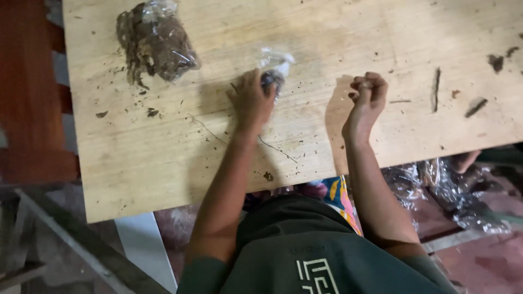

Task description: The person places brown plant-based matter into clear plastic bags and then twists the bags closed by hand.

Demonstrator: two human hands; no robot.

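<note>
- Left hand (251, 100) closed round a small clear plastic packet (274, 73) of dark stuff, pressed against the plywood table (327, 43), likely to steady it; twisted top sticking up.
- Right hand (368, 98) curled shut above the board, fingertips pinched together; possibly on a thin strand, too small to tell.
- Larger bag of dark material (155, 43) lying at far left; crumbs scattered round it.

I see a big clear bag (156, 43) of brown stuff at eleven o'clock; a small clear bag (274, 71) sits at twelve, crumpled plastic (457, 190) at four.
</note>
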